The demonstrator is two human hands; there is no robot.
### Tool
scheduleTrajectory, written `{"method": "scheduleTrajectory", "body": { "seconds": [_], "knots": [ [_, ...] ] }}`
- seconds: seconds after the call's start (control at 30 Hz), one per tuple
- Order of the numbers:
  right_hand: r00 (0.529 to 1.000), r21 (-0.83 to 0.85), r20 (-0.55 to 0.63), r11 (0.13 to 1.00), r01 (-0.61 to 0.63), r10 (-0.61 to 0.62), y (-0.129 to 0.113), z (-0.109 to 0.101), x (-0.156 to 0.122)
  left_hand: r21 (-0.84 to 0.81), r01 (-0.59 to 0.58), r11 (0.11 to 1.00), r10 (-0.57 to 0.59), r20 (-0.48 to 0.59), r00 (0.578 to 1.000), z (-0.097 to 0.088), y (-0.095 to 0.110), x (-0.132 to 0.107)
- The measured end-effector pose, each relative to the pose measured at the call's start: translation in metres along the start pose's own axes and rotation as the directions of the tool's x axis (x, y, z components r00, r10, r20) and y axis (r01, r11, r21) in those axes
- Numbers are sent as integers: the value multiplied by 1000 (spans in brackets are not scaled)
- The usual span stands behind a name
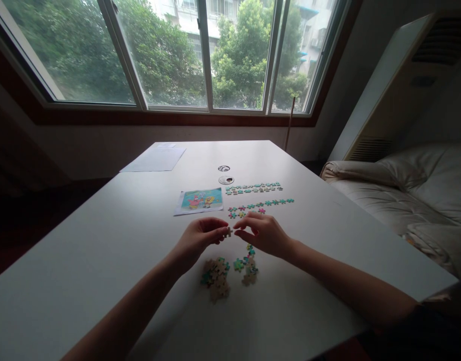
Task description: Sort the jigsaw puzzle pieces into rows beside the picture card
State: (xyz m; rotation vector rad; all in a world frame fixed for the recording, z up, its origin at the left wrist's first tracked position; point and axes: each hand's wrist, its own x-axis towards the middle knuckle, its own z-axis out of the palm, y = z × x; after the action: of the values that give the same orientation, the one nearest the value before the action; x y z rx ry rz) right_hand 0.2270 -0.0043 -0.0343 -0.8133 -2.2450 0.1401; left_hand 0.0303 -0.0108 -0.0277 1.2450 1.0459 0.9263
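Note:
Between its thumb and fingers my left hand [202,235] pinches a jigsaw puzzle piece [229,232], its plain brown side showing. My right hand [262,233] is just to the right of that piece, with thumb and index finger apart and nothing visible between them. Below the hands lies a heap of loose puzzle pieces [216,276], many with the brown side up. A smaller cluster of pieces [250,268] sits to its right. Beyond my right hand, rows of puzzle pieces [256,189] are laid out, partly covered by the fingers. Left of the rows is a cartoon picture sheet [202,200].
The white table [102,250] stretches toward the window [208,60]. Papers [155,158] lie at its far left, and two round dark-and-light marks [225,180] show on the far middle. A pale sofa [384,195] stands to the right, with a thin stick [289,123] by the wall.

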Motion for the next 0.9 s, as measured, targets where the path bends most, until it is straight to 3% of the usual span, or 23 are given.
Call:
{"method": "scheduleTrajectory", "body": {
  "seconds": [0.3, 0.57, 0.7, 0.9],
  "knots": [
    [995, -41, 1, 995, 96, -96, -2, -1, -1, -4, 4, 1000, -3, 44, 999, 4, -2, -1],
    [987, 107, -22, 982, -154, 157, 0, -1, 2, 219, -107, 970, 97, 55, 994, 3, 3, -3],
    [984, 135, 5, 975, -175, 176, 1, 1, 2, 330, -169, 929, 153, 75, 985, 4, 5, -4],
    [993, 102, -38, 989, -108, 112, 4, 2, -1, 332, -139, 933, 128, 54, 990, 5, 8, -5]
  ]
}}
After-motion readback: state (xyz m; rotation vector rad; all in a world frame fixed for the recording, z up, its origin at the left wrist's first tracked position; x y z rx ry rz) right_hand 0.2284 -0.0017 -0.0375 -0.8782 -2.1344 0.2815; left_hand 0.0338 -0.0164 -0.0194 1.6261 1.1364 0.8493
